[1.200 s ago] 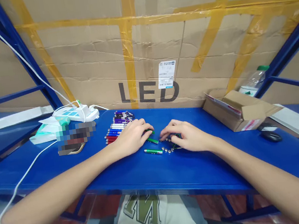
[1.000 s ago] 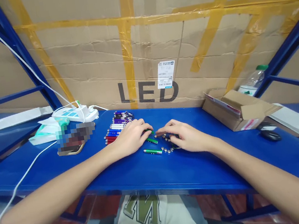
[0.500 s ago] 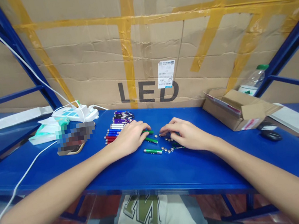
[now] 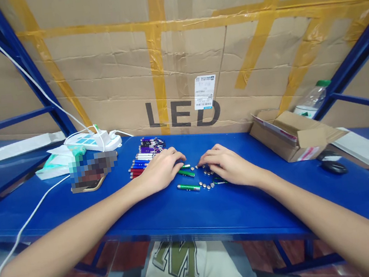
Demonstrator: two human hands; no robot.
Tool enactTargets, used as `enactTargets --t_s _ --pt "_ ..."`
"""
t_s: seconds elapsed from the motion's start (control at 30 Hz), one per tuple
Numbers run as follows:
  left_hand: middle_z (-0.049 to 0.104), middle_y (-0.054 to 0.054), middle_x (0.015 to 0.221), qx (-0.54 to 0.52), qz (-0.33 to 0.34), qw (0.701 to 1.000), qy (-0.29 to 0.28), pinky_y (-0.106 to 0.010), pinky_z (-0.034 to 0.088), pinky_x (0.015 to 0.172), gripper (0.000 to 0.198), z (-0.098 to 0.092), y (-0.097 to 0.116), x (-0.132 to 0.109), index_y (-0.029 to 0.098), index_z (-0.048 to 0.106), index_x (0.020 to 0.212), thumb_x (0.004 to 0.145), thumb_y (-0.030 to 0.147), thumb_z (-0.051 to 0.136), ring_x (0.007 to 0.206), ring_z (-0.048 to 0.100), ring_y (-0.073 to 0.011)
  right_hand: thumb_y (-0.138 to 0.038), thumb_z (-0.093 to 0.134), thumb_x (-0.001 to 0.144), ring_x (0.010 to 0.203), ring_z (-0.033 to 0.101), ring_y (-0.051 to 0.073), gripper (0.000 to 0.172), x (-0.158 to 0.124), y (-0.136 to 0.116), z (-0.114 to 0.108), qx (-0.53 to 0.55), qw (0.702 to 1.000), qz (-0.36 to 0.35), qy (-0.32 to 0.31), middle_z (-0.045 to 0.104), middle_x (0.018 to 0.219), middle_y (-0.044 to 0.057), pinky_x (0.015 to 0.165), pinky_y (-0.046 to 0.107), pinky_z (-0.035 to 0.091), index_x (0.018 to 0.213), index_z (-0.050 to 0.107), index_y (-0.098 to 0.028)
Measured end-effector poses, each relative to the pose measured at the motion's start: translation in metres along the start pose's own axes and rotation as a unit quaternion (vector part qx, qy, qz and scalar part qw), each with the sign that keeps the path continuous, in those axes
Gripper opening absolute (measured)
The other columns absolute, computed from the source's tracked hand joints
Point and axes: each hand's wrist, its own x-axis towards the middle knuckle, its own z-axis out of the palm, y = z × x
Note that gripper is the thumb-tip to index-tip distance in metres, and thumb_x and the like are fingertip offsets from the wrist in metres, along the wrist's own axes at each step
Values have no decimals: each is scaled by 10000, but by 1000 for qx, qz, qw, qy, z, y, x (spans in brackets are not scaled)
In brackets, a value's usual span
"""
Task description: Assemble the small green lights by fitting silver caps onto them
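Note:
My left hand (image 4: 165,170) lies palm down, thumb and fingers closed on a short green penlight (image 4: 186,166), most of it hidden by the fingers. A second green penlight (image 4: 186,174) rests just below the thumb, and a third green penlight (image 4: 188,187) lies nearer me. My right hand (image 4: 229,165) faces it, fingertips pinched at a small silver button cell (image 4: 196,167). One loose button cell (image 4: 192,169) sits between the hands. Several more button cells (image 4: 204,186) are scattered below and under the right hand, where a green part (image 4: 219,180) partly shows.
Rows of coloured penlights (image 4: 139,164) lie left of my left hand. Farther left are a phone (image 4: 94,173), a power strip (image 4: 96,140) and a cable. At right stand an open cardboard box (image 4: 288,134), a black mouse (image 4: 334,167) and a bottle (image 4: 315,98). A large carton (image 4: 110,84) backs the table.
The green penlight at my left fingertips has turned and shifted slightly toward me. My right fingers have drawn closer together at the button cell. Everything else stays put.

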Motion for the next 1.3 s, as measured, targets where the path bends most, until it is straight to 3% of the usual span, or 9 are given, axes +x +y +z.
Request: enactTargets --t_s 0.23,0.53,0.77,1.3 --pt "662 -84 1168 -13 15 1000 2 -436 481 1048 264 -4 5 0 201 737 1143 1104 378 544 1126 617 -276 -191 447 1110 1029 619 270 349 0 8 5 -9 1000 6 5 773 1202 108 953 459 473 1258 761 -233" --pt "663 -84 1131 -3 16 1000 3 -433 477 1027 281 -3 4 0 189 734 1093 1104 370 520 1082 617 -269 -234 469 1128 1042 643 264 315 2 8 5 3 1000 9 11 778 1187 94 951 436 454 1241 762 -253" --pt "682 -84 1136 13 -1 1000 -4 -419 478 987 274 -2 5 1 188 743 1118 1110 341 515 1069 627 -271 -292 440 1145 1059 615 270 359 3 4 7 14 1000 9 -10 762 1307 84 955 453 454 1338 743 -286" --pt "690 -88 1144 10 -5 1000 7 -434 494 1019 267 -2 4 0 193 739 1126 1112 342 518 1090 642 -278 -353 557 1113 1045 589 279 215 0 15 8 -32 997 69 -12 761 1144 69 952 436 395 1122 762 -289"
